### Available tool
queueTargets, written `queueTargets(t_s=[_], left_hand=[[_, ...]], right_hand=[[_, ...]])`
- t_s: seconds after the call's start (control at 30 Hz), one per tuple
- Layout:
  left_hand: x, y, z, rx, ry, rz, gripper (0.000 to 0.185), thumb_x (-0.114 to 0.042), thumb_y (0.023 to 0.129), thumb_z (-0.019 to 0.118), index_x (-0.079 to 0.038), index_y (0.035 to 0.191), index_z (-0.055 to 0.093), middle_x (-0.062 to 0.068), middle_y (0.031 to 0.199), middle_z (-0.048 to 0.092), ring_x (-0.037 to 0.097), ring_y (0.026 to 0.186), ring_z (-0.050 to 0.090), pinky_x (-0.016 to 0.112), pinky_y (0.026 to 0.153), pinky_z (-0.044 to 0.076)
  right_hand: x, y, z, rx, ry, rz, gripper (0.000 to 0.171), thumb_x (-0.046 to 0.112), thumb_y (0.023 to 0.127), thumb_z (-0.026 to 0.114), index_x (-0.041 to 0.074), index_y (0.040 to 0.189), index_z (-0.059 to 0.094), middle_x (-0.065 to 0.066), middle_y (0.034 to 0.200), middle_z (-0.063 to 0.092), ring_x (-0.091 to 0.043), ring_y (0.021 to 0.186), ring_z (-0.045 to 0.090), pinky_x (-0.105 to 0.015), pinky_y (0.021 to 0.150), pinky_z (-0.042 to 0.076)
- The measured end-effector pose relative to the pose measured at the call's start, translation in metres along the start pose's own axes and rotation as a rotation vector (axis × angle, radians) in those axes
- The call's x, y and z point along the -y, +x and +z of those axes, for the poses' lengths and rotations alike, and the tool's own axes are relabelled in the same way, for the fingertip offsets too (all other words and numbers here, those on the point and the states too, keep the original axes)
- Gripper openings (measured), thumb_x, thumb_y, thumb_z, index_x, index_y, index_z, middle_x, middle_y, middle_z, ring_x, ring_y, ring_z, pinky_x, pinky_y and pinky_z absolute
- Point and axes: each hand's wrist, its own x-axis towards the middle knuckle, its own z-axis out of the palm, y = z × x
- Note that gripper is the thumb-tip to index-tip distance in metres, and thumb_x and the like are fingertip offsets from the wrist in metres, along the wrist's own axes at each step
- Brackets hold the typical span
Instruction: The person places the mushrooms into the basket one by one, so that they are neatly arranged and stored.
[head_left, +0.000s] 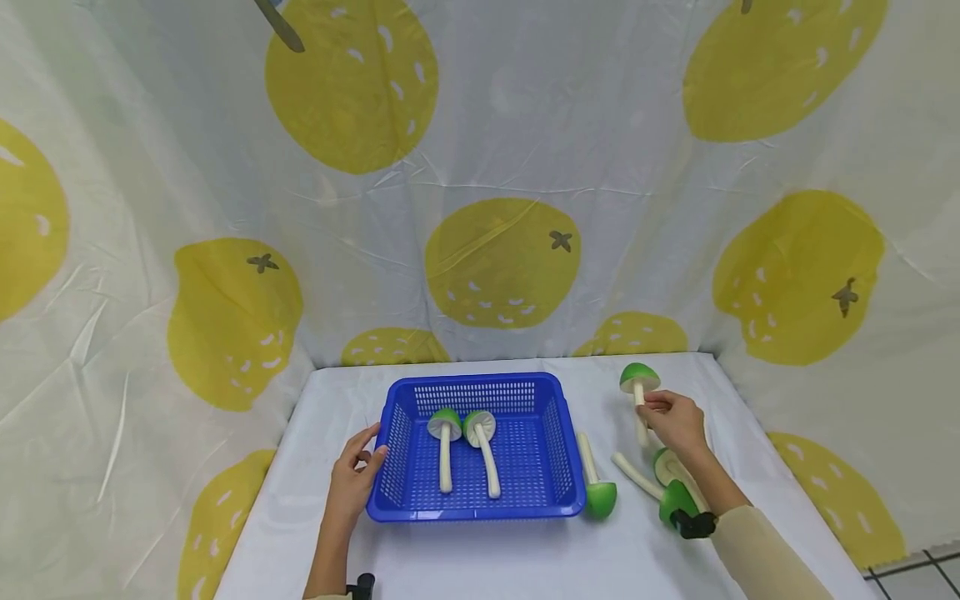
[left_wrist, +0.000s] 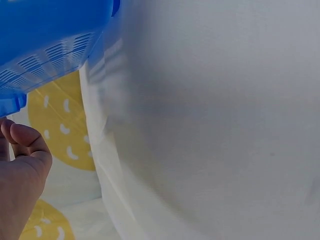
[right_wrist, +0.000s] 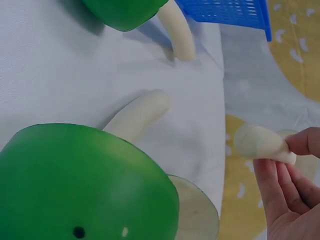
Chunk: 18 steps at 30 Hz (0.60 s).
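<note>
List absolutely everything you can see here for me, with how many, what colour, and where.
Plastic basket: one, blue, table centre
Basket mushrooms: two, green caps, white stems, inside the basket
Loose mushrooms: three, green and white, right of the basket
Held mushroom: one, green and white, in the right hand
Covered table: one, white, beneath the basket
Lemon-print curtain: white with yellow lemons, behind and beside the table
Floor tiles: count unclear, pale, lower right corner
Wrist devices: two, black, one per wrist
Sleeves: two, beige, on the forearms
Left hand: one, at the basket's left rim
Right hand: one, fingers pinching a stem
</note>
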Motion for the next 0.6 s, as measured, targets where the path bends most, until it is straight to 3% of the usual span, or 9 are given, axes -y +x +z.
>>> queueTargets(t_s=[0.27,0.5,0.6], left_hand=[[0.002,0.001,-0.001,-0.003,0.015,0.005,0.048,-0.036,0.101,0.068,-0.024,0.146,0.059,0.0,0.152,0.052,0.012,0.095,0.051,0.024,0.081,0.042],[0.002,0.002,-0.001,-0.008,0.028,0.004,0.048,-0.033,0.1,0.068,-0.023,0.146,0.059,0.001,0.152,0.053,0.01,0.094,0.051,0.024,0.08,0.043],[0.002,0.002,0.0,-0.003,0.015,0.005,0.048,-0.031,0.1,0.069,-0.021,0.146,0.059,0.002,0.151,0.053,0.009,0.093,0.052,0.022,0.08,0.044]], right_hand=[[0.017,-0.003,-0.001,0.014,0.028,-0.025,0.035,0.02,0.095,0.073,-0.003,0.121,0.069,-0.019,0.11,0.072,0.004,0.078,0.064,-0.021,0.068,0.059],[0.029,-0.011,0.002,0.04,0.06,-0.057,0.037,0.019,0.096,0.073,-0.006,0.123,0.067,-0.021,0.112,0.071,0.0,0.081,0.066,-0.031,0.074,0.062],[0.033,-0.014,0.003,0.053,0.073,-0.059,0.037,0.018,0.096,0.073,-0.005,0.124,0.067,-0.022,0.112,0.071,-0.003,0.083,0.068,-0.028,0.072,0.062]])
